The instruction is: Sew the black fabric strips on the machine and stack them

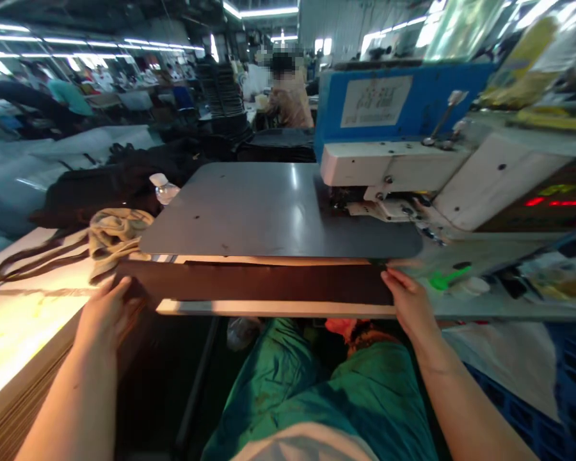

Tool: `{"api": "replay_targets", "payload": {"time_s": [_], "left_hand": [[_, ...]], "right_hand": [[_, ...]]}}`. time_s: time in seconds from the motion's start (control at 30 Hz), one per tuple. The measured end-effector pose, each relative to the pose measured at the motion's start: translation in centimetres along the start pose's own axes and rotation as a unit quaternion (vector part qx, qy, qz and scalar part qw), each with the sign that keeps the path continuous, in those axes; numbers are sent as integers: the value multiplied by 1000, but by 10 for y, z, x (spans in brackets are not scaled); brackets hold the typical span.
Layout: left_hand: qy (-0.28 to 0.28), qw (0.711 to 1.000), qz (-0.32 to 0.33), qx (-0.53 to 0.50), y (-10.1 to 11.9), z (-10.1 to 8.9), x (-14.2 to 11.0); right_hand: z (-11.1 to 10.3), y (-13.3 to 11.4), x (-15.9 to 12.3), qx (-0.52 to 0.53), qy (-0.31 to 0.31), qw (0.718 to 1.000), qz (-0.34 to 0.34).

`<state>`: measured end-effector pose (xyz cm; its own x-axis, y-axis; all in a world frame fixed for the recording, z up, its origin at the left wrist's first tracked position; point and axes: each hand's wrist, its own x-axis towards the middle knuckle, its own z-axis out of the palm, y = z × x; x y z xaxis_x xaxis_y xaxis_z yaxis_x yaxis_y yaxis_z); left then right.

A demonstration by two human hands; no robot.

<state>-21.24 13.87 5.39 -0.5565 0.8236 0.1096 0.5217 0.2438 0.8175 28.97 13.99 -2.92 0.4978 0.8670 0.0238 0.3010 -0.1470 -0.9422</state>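
A long dark brown flat strip [269, 283] stretches between my two hands, just in front of the grey metal plate [249, 208]. My left hand [108, 307], slightly blurred, is closed on the strip's left end, near a crumpled beige cloth [118, 237]. At the other end my right hand [409, 298] pinches the strip's edge with thumb and fingers. Behind the plate's right side stands a machine with a white head [393, 169] and a blue panel [413, 96]. Its working point sits low over the plate, apart from the strip.
A small clear bottle [166, 190] stands left of the plate. Dark piled material [105, 186] lies behind it. Right of my right hand are a green tool [448, 277] and a red-lit display [557, 202]. A person [288, 102] sits farther back.
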Motion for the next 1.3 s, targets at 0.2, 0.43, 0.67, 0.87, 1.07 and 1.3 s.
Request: {"api": "replay_targets", "payload": {"time_s": [0.2,0.43,0.67,0.87,1.07,1.3], "left_hand": [[0,993,-60,98,-46,-24,41],[-21,917,-99,385,-120,-106,29],[-53,909,-92,403,-127,-123,17],[-45,937,-114,326,-102,-135,5],[-3,942,27,336,-27,-98,-35],[-161,940,271,133,72,10,-141]], "right_hand": [[5,-5,12,-145,-56,983,-97],[-13,18,-12,-216,-93,969,-72],[-2,16,-18,-227,-169,954,-103],[10,9,-31,-180,-198,951,-155],[36,-57,-83,-53,-356,922,-145],[69,-132,-147,50,-507,836,-206]]}}
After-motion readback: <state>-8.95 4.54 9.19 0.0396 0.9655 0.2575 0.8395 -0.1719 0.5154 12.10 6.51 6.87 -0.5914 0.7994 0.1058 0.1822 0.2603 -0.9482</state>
